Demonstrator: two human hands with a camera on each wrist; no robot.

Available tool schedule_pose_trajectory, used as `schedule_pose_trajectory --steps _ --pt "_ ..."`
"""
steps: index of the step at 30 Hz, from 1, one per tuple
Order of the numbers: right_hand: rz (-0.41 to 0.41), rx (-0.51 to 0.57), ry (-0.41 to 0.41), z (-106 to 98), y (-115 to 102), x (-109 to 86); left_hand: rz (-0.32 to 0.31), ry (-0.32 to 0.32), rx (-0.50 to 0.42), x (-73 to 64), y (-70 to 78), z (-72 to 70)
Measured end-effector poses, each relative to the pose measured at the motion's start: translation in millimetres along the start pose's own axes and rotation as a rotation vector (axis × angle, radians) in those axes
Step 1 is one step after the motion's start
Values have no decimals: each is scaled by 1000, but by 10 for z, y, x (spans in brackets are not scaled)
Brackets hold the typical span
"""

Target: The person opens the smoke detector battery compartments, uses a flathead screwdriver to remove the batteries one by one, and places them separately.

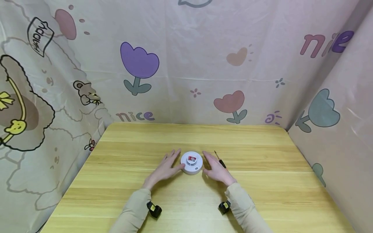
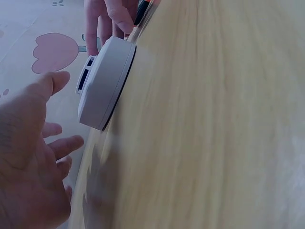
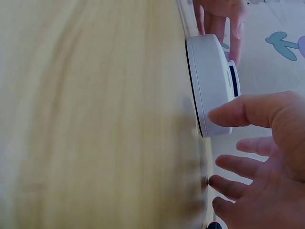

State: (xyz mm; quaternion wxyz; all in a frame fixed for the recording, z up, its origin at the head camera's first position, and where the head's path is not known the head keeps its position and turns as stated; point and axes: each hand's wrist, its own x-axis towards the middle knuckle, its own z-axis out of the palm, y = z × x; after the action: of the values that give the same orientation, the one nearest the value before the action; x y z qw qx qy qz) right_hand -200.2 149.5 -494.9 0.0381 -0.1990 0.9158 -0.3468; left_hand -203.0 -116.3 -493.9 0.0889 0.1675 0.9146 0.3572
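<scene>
A round white smoke detector point(image 1: 191, 163) rests on the wooden table, with a raised centre and a red and white label on top. My left hand point(image 1: 166, 168) is at its left side, fingers spread, thumb tip right by the rim. On the other side is my right hand point(image 1: 218, 171), its fingers extended and slightly bent beside the rim. From the left wrist view, the detector's side wall point(image 2: 107, 86) shows between the two hands. In the right wrist view, the right thumb overlaps the detector's lower side point(image 3: 207, 81). Neither hand grips anything.
A small screwdriver point(image 1: 222, 163) with a black and orange handle lies just beyond the right hand, partly hidden by it. The wooden table point(image 1: 131, 142) ends at a printed curtain point(image 1: 180, 64) at the back and sides. Black wrist cameras point(image 1: 154, 210) sit at both cuffs.
</scene>
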Motion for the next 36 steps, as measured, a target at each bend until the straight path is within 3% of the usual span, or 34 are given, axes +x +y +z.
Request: schedule_pose_trajectory --steps 8,23,36 --pt "15 63 -22 2 -2 11 61 -40 -47 -10 10 7" --pt "8 125 -36 49 -7 -10 45 -58 -87 -34 39 42" --pt "7 133 43 127 14 7 146 28 -111 14 17 140"
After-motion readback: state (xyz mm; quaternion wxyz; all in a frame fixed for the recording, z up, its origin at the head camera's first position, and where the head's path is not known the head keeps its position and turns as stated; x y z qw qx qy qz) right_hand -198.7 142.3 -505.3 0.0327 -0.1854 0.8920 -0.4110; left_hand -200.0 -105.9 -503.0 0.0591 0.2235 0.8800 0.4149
